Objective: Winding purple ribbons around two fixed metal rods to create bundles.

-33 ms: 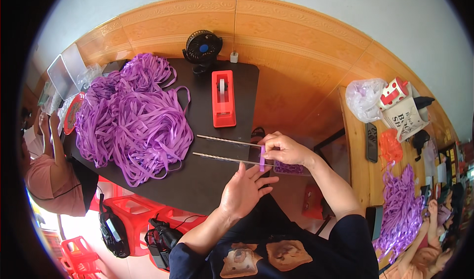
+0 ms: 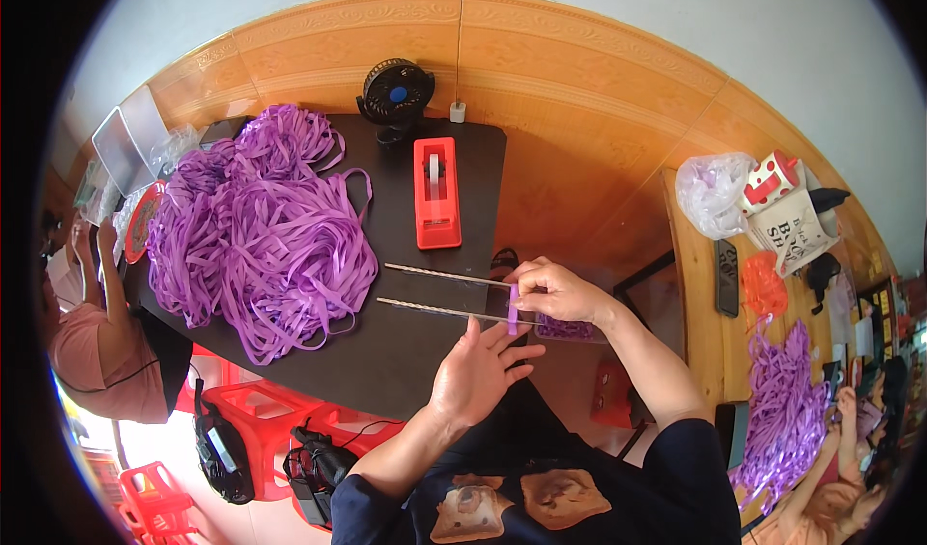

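Two thin, spiral-patterned metal rods, a far rod (image 2: 444,274) and a near rod (image 2: 435,307), lie side by side with a gap between them, over the right part of the dark table. A short band of purple ribbon (image 2: 513,321) spans both rods toward their right ends. My right hand (image 2: 558,293) pinches this ribbon between thumb and fingers. Palm up, my left hand (image 2: 473,375) has its fingers spread by the near rod and the ribbon's lower end; whether the fingertips bear on them I cannot tell. How the rods are held at their right ends is hidden.
A big purple ribbon heap (image 2: 270,226) covers the left of the dark table (image 2: 386,362). Behind my hands stand a red tape dispenser (image 2: 437,193) and a black fan (image 2: 396,96). More ribbon (image 2: 782,405) lies on the wooden table (image 2: 710,352). A co-worker (image 2: 106,352) is at left.
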{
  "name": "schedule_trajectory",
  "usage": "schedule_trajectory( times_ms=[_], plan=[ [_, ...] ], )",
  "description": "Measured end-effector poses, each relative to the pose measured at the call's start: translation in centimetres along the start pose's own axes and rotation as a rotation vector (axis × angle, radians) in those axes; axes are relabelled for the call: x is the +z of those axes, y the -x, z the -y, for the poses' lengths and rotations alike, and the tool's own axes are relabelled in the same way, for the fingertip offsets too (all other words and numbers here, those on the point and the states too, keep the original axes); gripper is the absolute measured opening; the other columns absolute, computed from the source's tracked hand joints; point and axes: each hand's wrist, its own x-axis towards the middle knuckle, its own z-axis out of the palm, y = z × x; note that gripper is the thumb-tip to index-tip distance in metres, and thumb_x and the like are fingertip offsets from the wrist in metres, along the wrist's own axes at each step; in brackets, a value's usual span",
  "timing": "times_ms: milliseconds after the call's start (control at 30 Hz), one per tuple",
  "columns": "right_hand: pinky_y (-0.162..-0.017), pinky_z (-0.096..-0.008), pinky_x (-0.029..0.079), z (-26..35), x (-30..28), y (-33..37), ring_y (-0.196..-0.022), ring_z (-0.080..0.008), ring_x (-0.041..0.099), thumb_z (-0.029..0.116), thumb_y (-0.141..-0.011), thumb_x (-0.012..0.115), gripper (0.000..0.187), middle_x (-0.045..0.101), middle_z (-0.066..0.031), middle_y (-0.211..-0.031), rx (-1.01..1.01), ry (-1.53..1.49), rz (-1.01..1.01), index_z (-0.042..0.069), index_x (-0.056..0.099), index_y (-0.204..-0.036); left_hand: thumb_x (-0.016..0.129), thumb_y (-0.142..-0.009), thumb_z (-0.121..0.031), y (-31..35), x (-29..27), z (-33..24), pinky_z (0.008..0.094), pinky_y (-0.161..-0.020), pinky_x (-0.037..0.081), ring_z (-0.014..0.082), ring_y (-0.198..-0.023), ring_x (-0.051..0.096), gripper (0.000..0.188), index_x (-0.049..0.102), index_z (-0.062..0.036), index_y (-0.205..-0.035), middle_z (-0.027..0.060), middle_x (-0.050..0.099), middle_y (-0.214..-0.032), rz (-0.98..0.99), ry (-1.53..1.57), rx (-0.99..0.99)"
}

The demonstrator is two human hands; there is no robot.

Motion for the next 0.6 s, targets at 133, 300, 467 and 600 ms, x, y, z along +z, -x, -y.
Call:
schedule_trajectory(
  times_ms=[133, 300, 467, 600],
  plan=[
    [-0.092, -0.0383, 0.037, 0.59, -0.23, -0.09, -0.101, -0.0264, 0.05, 0.016, -0.081, 0.067, 0.017, 0.063, -0.0128, -0.105, 0.002, -0.035, 0.013, 0.003, 0.061, -0.071, 0.032, -0.097, -0.055, 0.02, -0.02, -0.02, 0.0408, -0.095, 0.036, 0.034, -0.122, 0.044, 0.073, 0.028, 0.0046, -0.139, 0.0162, 0.036, -0.138, 0.005, 0.0, 0.0],
    [-0.091, -0.0379, 0.037, 0.89, 0.05, -0.04, -0.1, -0.0262, 0.05, 0.017, -0.082, 0.066, 0.018, 0.063, -0.0133, -0.105, 0.002, -0.02, -0.029, 0.003, 0.062, -0.072, 0.034, -0.095, -0.057, -0.02, -0.33, 0.08, 0.0419, -0.096, 0.035, 0.0352, -0.123, 0.043, 0.077, 0.024, 0.0044, -0.141, 0.0165, 0.035, -0.141, 0.002, -0.027, 0.001],
    [-0.09, -0.038, 0.037, 0.66, 0.18, -0.05, -0.099, -0.0264, 0.051, 0.018, -0.083, 0.066, 0.02, 0.064, -0.0139, -0.104, -0.025, -0.032, -0.055, 0.003, 0.06, -0.07, 0.034, -0.096, -0.055, 0.06, -0.02, 0.03, 0.0401, -0.094, 0.036, 0.0336, -0.122, 0.044, 0.073, 0.029, 0.0043, -0.138, 0.0155, 0.037, -0.136, -0.006, -0.008, 0.003],
    [-0.09, -0.0385, 0.037, 0.35, 0.08, -0.17, -0.099, -0.0266, 0.051, 0.017, -0.082, 0.066, 0.019, 0.064, -0.014, -0.104, -0.042, -0.021, -0.059, 0.003, 0.06, -0.07, 0.033, -0.096, -0.055, 0.07, -0.01, 0.0, 0.04, -0.094, 0.036, 0.0332, -0.122, 0.044, 0.073, 0.029, 0.0042, -0.139, 0.0156, 0.037, -0.137, -0.004, -0.007, -0.004]
  ],
)
